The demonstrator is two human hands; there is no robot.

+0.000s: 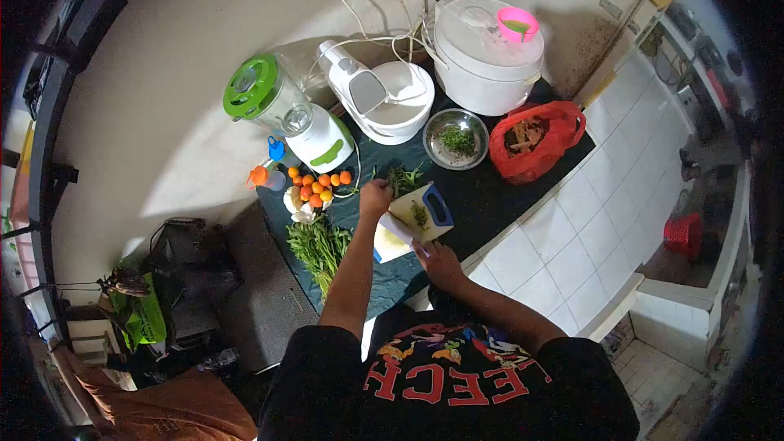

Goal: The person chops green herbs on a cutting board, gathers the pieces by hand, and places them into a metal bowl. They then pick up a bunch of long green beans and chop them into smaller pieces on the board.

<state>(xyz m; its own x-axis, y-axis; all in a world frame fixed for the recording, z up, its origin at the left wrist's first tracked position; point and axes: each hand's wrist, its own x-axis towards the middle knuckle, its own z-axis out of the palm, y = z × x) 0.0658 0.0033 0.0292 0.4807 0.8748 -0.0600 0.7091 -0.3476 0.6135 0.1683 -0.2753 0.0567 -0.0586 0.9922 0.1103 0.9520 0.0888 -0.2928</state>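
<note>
My right hand [439, 264] is closed around the handle of a knife [400, 229]. Its broad, pale blade slants over the white cutting board [390, 248], which has a blue end with a handle slot. Chopped greens [420, 214] lie on the board beside the blade. At the board's left edge, close to the knife's far end, is my left hand [376, 198] with its fingers curled in; what they hold is hidden. Leafy sprigs [404, 180] lie right next to those fingers. A larger bunch of leafy greens [318, 251] rests left of my left forearm.
Orange fruits [314, 188] and white bulbs [300, 206] sit at left, near a blender [318, 139]. Behind stand a white stand mixer [367, 94] and a large lidded white pot [482, 57]. A metal bowl of chopped greens [456, 139] and a red bag [539, 155] are at right.
</note>
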